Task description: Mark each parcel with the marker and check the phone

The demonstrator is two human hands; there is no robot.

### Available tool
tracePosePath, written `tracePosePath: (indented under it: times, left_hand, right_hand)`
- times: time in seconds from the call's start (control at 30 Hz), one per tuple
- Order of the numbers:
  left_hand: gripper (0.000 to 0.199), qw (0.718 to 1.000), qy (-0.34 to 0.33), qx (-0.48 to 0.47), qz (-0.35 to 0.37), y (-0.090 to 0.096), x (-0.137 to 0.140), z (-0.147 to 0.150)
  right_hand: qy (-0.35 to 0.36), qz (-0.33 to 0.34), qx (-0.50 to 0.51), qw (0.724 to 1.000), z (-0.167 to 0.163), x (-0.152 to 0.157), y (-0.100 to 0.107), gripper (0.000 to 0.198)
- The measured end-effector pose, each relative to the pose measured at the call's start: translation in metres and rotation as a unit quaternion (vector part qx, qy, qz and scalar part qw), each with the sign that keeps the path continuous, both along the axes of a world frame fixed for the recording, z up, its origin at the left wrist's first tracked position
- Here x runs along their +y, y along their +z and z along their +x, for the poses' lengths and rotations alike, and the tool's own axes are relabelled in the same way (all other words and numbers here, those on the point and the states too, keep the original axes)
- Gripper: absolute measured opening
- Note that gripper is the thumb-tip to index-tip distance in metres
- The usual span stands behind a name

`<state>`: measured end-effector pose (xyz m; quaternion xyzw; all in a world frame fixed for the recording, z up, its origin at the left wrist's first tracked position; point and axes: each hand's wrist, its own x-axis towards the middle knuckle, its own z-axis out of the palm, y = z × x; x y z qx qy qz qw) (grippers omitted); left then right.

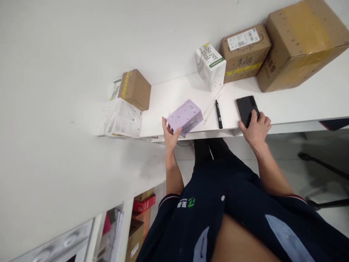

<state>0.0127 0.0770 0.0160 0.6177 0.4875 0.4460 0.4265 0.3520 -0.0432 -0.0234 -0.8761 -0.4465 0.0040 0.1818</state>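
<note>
My left hand [171, 139] grips a small light-purple box [184, 115] by its near left end, with the thumb on the near side and fingers at the left. The box is tilted above the white table's front edge, a barcode on its top face. Over at the right, my right hand [256, 129] is closed around the lower part of a black phone [246, 106]. Its thumb is at the left edge and a finger lies across the surface. The phone looks flat on the table. Between the two hands lies a black marker pen [219, 114].
Along the back stand a white "Super Meal" box [210, 67], a taped brown carton [245, 54] and a larger carton [305, 45]. At the left end are a small brown box [135, 89] and a white box in clear wrap [121, 118]. Shelves [124, 218] stand lower left.
</note>
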Motion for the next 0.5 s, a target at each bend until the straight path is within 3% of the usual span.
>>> tracePosePath:
  times: [0.1,0.33,0.5]
  left_hand:
    - [0.114,1.000,0.014,-0.013,-0.017,0.002,-0.001,0.005]
    - [0.113,0.997,-0.065,-0.018,-0.023,-0.003,-0.008,0.016]
    - [0.114,0.997,-0.070,-0.021,-0.032,-0.005,-0.006,0.020]
  right_hand:
    - [-0.001,-0.001,0.003,1.000,-0.002,0.002,0.002,0.074]
    - [0.002,-0.002,0.009,1.000,-0.006,0.007,0.005,0.073]
    - [0.009,-0.013,0.012,1.000,-0.005,0.006,0.005,0.075]
